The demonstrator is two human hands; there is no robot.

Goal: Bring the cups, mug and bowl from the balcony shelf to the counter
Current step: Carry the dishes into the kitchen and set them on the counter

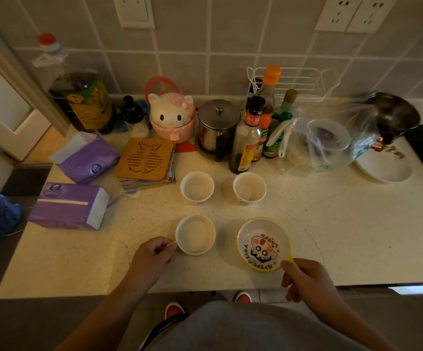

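Two white cups stand side by side on the pale counter (332,224): the left cup (197,187) and the right cup (249,187). Nearer to me a white mug (195,234) rests on the counter, and my left hand (152,254) pinches its handle from the left. To the mug's right sits a small yellow-rimmed bowl (263,243) with a cartoon face inside. My right hand (304,277) grips the bowl's yellow handle at its near right edge.
Two purple tissue packs (71,206) lie at the left. A wooden fish trivet (145,158), a cat-shaped pot (171,117), a steel canister (218,125), sauce bottles (248,138), a plastic bag (327,143) and a white plate (385,165) line the back.
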